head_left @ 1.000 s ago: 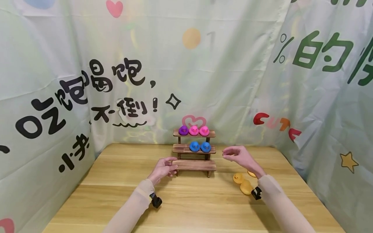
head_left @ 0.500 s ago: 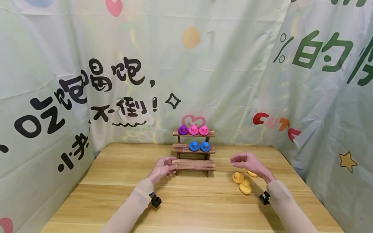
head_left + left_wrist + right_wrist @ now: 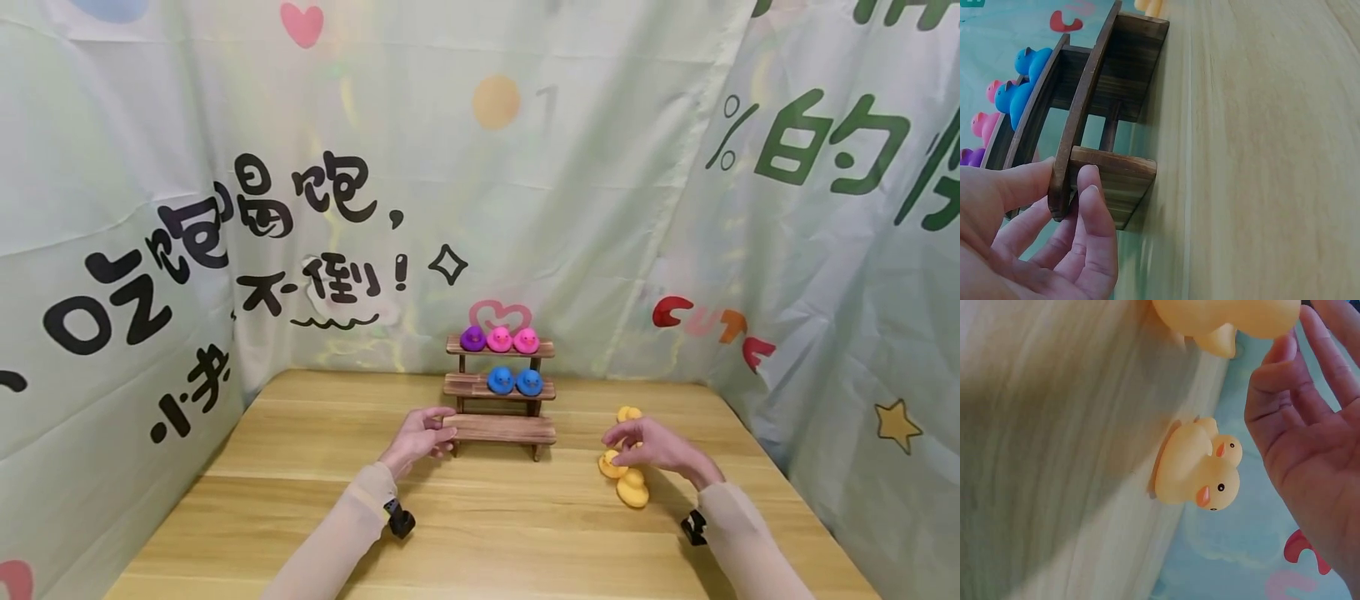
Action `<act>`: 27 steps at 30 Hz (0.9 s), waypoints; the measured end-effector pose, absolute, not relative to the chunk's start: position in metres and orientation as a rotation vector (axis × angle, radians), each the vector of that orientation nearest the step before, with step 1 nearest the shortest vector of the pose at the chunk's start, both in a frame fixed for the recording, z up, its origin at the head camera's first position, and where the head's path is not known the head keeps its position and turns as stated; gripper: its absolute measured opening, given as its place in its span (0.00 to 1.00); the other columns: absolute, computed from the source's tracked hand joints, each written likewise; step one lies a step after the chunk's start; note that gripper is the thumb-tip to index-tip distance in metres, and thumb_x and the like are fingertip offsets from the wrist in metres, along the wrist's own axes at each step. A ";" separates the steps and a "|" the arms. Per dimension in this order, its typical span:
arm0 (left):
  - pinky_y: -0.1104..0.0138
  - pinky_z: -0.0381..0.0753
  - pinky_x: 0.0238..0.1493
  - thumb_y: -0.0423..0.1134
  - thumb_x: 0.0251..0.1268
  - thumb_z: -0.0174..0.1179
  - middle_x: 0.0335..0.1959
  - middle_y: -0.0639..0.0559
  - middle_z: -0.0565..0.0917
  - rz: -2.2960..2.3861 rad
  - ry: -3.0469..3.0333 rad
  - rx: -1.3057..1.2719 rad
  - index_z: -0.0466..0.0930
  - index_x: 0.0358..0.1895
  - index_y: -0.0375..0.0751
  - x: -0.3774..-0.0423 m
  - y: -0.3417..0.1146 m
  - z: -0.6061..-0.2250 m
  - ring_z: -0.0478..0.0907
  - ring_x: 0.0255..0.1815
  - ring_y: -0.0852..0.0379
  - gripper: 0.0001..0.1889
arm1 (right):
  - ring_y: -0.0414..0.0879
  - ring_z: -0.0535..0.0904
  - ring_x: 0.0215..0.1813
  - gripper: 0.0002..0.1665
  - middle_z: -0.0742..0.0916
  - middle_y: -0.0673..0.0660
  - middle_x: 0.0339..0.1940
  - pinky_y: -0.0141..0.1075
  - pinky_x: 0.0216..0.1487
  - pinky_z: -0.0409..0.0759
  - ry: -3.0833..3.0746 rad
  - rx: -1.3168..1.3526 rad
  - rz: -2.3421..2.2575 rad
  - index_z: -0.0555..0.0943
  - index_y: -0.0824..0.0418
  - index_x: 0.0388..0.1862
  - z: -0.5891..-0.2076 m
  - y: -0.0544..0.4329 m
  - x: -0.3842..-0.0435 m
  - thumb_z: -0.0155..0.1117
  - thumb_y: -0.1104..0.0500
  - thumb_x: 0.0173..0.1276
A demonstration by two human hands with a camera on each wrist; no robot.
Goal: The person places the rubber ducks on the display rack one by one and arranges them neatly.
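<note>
Shelf [image 3: 498, 430] of brown wood stands on the tabletop [image 3: 525, 533], its low end pinched at eight o'clock between thumb and fingers of the left hand [image 3: 415, 437]; blue ducks [image 3: 529, 382] sit midway up, pink ducks [image 3: 499, 339] and a purple duck [image 3: 473, 339] on top. Toward four o'clock from it, the right hand [image 3: 654, 444], fingers bent and parted from the thumb, hovers at yellow ducks [image 3: 633, 492], contact unclear

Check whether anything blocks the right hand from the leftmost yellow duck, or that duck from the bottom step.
Nothing visible does: the right hand is close by the duck; only bare table separates duck and step.
</note>
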State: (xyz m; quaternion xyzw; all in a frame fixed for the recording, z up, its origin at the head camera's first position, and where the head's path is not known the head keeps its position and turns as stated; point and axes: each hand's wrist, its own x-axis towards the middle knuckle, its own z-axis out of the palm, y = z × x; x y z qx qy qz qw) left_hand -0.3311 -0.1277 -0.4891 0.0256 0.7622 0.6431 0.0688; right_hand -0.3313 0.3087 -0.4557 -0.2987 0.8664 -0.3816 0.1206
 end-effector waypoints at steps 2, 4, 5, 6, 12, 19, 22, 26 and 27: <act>0.65 0.85 0.27 0.31 0.65 0.63 0.37 0.46 0.80 1.936 2.285 0.079 0.75 0.64 0.38 -0.331 -0.128 -0.489 0.83 0.29 0.53 0.23 | 0.40 0.78 0.37 0.21 0.85 0.66 0.46 0.29 0.38 0.80 2.528 -0.877 -1.101 0.79 0.74 0.51 -0.458 0.308 -0.331 0.69 0.62 0.64; 0.65 0.85 0.27 0.31 0.65 0.62 0.37 0.46 0.80 1.936 2.273 0.078 0.75 0.64 0.38 -0.332 -0.127 -0.489 0.83 0.30 0.53 0.23 | 0.40 0.78 0.36 0.20 0.85 0.66 0.46 0.30 0.36 0.80 2.529 -0.894 -1.087 0.79 0.74 0.51 -0.460 0.308 -0.331 0.69 0.62 0.64; 0.65 0.85 0.28 0.31 0.65 0.62 0.37 0.46 0.80 1.936 2.269 0.077 0.75 0.64 0.38 -0.332 -0.127 -0.489 0.84 0.30 0.53 0.23 | 0.40 0.78 0.36 0.20 0.85 0.65 0.46 0.30 0.36 0.79 2.526 -0.889 -1.087 0.79 0.74 0.51 -0.460 0.308 -0.331 0.69 0.62 0.65; 0.65 0.85 0.28 0.31 0.65 0.62 0.38 0.46 0.80 1.935 2.267 0.079 0.74 0.64 0.38 -0.332 -0.127 -0.489 0.84 0.30 0.53 0.23 | 0.40 0.78 0.35 0.20 0.85 0.65 0.46 0.30 0.35 0.79 2.526 -0.882 -1.088 0.80 0.73 0.51 -0.460 0.308 -0.332 0.69 0.61 0.65; 0.67 0.85 0.28 0.32 0.65 0.63 0.37 0.46 0.78 1.931 2.273 0.091 0.75 0.64 0.39 -0.334 -0.124 -0.483 0.83 0.30 0.54 0.23 | 0.41 0.76 0.35 0.19 0.85 0.66 0.47 0.29 0.36 0.77 2.542 -0.854 -1.071 0.81 0.71 0.50 -0.457 0.308 -0.333 0.69 0.61 0.64; 0.68 0.84 0.27 0.31 0.65 0.63 0.35 0.47 0.78 1.928 2.272 0.065 0.76 0.62 0.40 -0.334 -0.125 -0.483 0.83 0.29 0.55 0.22 | 0.39 0.75 0.35 0.19 0.86 0.65 0.46 0.28 0.34 0.76 2.544 -0.847 -1.037 0.81 0.71 0.50 -0.458 0.306 -0.334 0.70 0.62 0.63; 0.68 0.84 0.26 0.31 0.65 0.63 0.35 0.48 0.78 1.932 2.274 0.066 0.76 0.62 0.39 -0.333 -0.125 -0.484 0.82 0.28 0.56 0.22 | 0.37 0.75 0.35 0.18 0.86 0.63 0.44 0.28 0.35 0.76 2.564 -0.853 -1.018 0.82 0.70 0.49 -0.460 0.304 -0.334 0.70 0.61 0.63; 0.66 0.84 0.27 0.31 0.64 0.63 0.35 0.48 0.76 1.935 2.273 0.063 0.76 0.63 0.39 -0.331 -0.127 -0.485 0.82 0.28 0.55 0.22 | 0.36 0.76 0.37 0.18 0.87 0.63 0.43 0.28 0.37 0.77 2.598 -0.839 -1.014 0.83 0.70 0.48 -0.463 0.303 -0.336 0.70 0.60 0.63; 0.66 0.85 0.28 0.31 0.64 0.63 0.35 0.48 0.76 1.934 2.272 0.060 0.76 0.63 0.39 -0.330 -0.127 -0.486 0.82 0.29 0.55 0.22 | 0.36 0.77 0.38 0.18 0.87 0.63 0.44 0.28 0.38 0.78 2.605 -0.831 -1.019 0.83 0.70 0.48 -0.464 0.302 -0.337 0.70 0.60 0.63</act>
